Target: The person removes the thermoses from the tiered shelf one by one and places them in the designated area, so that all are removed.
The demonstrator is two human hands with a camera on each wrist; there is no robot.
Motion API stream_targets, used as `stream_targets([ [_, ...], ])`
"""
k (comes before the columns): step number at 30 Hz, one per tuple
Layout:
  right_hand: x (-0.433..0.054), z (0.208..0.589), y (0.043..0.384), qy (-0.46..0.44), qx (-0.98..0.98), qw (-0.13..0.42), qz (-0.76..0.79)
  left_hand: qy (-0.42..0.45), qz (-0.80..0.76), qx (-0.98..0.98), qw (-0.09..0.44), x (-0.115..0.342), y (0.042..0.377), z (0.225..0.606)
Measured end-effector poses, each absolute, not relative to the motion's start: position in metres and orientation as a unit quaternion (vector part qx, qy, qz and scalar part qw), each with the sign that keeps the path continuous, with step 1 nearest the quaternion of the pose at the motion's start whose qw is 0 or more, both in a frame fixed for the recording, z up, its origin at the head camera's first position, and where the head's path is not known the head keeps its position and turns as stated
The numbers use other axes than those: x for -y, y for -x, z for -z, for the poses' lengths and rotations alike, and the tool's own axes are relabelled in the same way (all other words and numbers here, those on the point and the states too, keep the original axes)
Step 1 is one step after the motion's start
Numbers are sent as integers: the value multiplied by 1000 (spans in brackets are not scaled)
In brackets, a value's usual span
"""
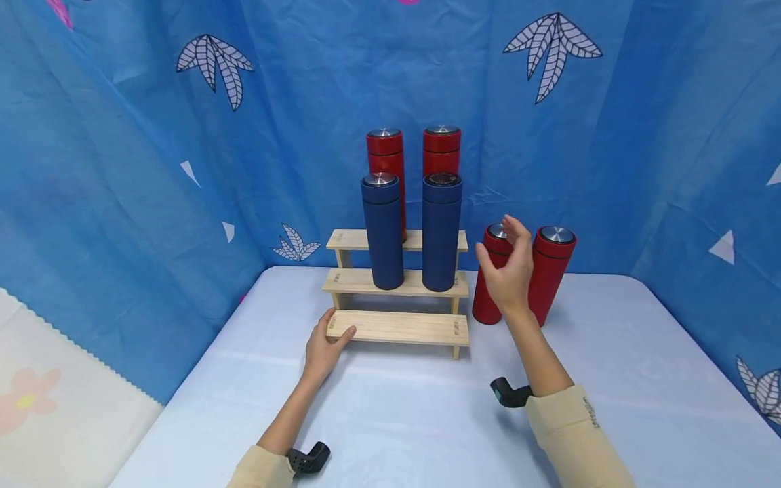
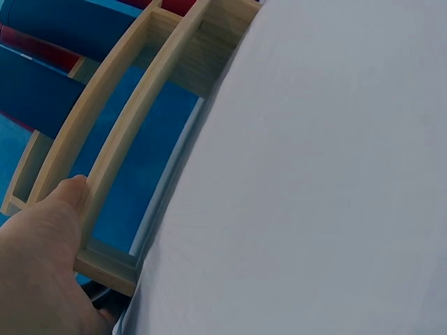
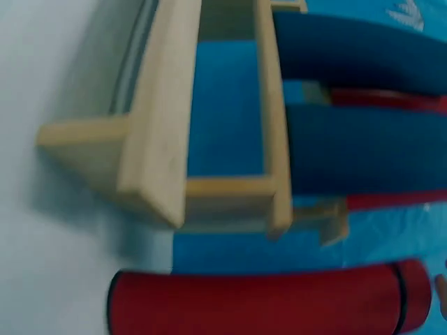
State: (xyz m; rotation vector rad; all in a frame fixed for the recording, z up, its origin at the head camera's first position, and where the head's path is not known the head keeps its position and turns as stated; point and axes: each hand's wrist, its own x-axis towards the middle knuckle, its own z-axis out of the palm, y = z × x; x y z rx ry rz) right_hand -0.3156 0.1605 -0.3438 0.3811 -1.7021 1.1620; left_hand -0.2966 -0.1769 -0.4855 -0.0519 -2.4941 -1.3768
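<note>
A three-tier wooden stand [image 1: 396,327] stands on the table, its lowest tier bare. My left hand [image 1: 323,347] grips that tier's left end, thumb at the front edge. Two blue flasks, one left [image 1: 384,237] and one right [image 1: 441,237], stand upright on the middle tier. Behind them, partly hidden, are two red flasks, left [image 1: 386,150] and right [image 1: 442,150], on the top tier. My right hand [image 1: 511,274] is raised with fingers loosely bent, holding nothing. It partly covers two upright red flasks, the nearer-left one [image 1: 485,298] and the right one [image 1: 555,271].
The table [image 1: 396,420] has a pale cloth and rounded back corners. A blue patterned curtain [image 1: 317,81] hangs behind and at both sides. A black wrist camera [image 1: 310,458] sits on the left wrist, another [image 1: 511,393] on the right.
</note>
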Motion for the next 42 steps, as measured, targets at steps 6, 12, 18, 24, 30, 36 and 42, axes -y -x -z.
stream_targets([
  [6,-125,327,332,-205,745,401,-493,16,480,866,140,177,296,484],
  [12,-112,334,350,-213,778,349,-477,18,479,866,142,176,296,483],
  [18,-110,339,352,-213,767,367,-481,15,479,866,142,177,295,483],
  [24,-113,342,336,-205,755,389,-487,14,477,867,144,177,296,486],
  [30,-126,340,296,-218,743,396,-494,18,476,867,150,176,297,488],
  [36,-151,318,247,-223,735,435,-471,15,474,868,152,176,297,488],
  [42,-212,316,239,-179,715,493,-462,12,475,866,156,176,298,489],
])
